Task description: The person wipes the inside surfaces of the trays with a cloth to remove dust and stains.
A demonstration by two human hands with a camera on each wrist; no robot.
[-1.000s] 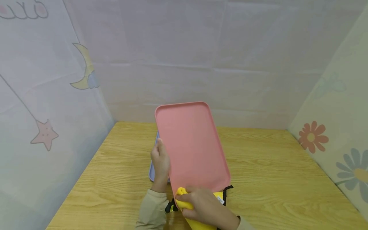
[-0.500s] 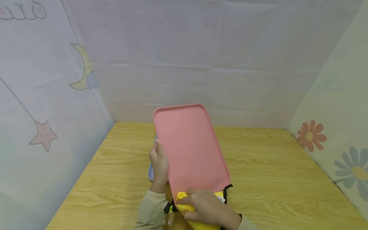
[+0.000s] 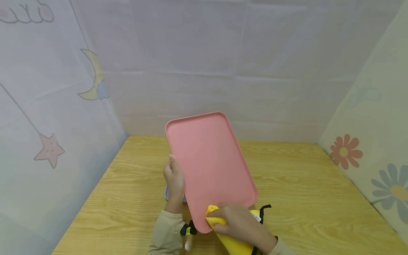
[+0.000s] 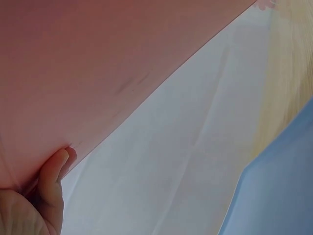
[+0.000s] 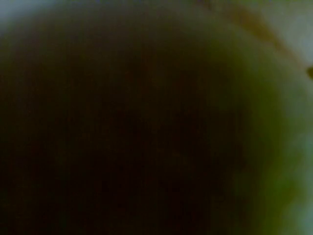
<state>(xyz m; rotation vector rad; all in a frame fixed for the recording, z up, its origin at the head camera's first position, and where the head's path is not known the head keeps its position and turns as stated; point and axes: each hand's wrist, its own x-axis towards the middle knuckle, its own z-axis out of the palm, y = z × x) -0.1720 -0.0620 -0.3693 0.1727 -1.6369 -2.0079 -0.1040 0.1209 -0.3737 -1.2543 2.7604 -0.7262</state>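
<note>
A pink rectangular tray (image 3: 207,159) with a raised rim is held up at a tilt over the table. My left hand (image 3: 174,179) grips its left edge, thumb along the rim. In the left wrist view, fingers (image 4: 51,181) curl against the tray's underside (image 4: 98,73), which has a few faint dark marks. My right hand (image 3: 237,221) pinches a bunched yellow cloth (image 3: 215,214) and presses it on the tray's near end; the rest of the cloth hangs below the hand. The right wrist view is dark and blurred.
A blue tray (image 3: 166,193) lies on the wooden table (image 3: 302,198), mostly hidden behind the pink tray; its surface (image 4: 279,186) shows in the left wrist view. Printed fabric walls (image 3: 204,53) enclose the table at the back and both sides.
The right hand with the yellow cloth has moved right and slightly up along the tray's near end. The pink tray has tilted a little further, its top edge shifting left.
</note>
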